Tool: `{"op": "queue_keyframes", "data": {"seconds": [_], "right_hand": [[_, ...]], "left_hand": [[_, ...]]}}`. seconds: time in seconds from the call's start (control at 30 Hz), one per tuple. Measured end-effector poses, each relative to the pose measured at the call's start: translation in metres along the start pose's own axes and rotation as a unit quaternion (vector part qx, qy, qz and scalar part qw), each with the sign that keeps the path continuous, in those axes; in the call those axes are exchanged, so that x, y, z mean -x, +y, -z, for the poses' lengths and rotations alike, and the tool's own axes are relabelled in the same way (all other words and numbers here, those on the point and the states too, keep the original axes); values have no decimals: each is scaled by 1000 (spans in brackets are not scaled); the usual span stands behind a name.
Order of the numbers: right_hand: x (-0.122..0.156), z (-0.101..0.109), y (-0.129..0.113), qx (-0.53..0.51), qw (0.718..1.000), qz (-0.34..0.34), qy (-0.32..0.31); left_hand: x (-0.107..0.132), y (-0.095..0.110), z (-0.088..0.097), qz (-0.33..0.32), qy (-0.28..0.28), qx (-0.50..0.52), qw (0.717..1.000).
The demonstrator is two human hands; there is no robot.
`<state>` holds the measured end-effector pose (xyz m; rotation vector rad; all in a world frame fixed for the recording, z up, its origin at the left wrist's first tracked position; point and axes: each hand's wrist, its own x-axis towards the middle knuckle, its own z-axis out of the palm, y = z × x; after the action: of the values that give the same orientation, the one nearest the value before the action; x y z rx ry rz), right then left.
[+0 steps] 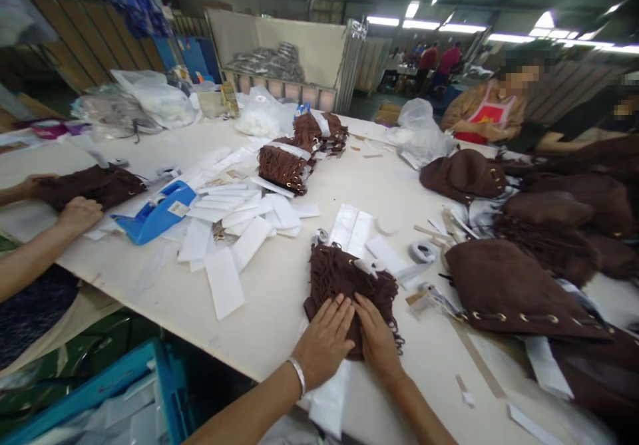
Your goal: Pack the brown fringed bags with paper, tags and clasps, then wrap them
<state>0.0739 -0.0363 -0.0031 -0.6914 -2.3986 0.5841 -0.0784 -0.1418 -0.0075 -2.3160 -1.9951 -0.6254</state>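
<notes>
A dark brown fringed bag point(329, 269) lies on the table in front of me, with metal eyelets along its far edge. My left hand point(327, 335), a silver bangle at its wrist, rests flat on the bag with fingers stretched out. Beside it my right hand point(377, 332) also lies on the bag, fingers extended and nearly meeting the left. White wrapping sheets point(351, 229) lie just beyond the bag, and another white sheet point(329, 398) sticks out below it. Right of the bag is a roll of tape point(422, 252).
White padded strips point(224, 285) are heaped left of centre near a blue tape dispenser point(162, 212). Stacked fringed bags point(282, 165) stand farther back. Eyeleted brown bags point(519, 285) pile up at right. A co-worker's hands point(80, 212) handle a brown bag at left. A blue crate point(94, 392) stands below.
</notes>
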Motion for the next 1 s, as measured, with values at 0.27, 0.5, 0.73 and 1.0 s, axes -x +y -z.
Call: {"op": "queue_keyframes", "data": {"seconds": [0.27, 0.5, 0.73, 1.0], "right_hand": [[-12, 1, -15, 60, 997, 17, -48], [-126, -40, -47, -5, 999, 49, 12], [-139, -113, 26, 57, 997, -17, 46], [-139, -108, 27, 32, 997, -35, 61]], "left_hand": [[10, -2, -12, 34, 26, -17, 999], [12, -7, -10, 27, 63, 76, 995], [47, -43, 22, 267, 216, 276, 898], [2, -93, 30, 171, 32, 324, 930]]}}
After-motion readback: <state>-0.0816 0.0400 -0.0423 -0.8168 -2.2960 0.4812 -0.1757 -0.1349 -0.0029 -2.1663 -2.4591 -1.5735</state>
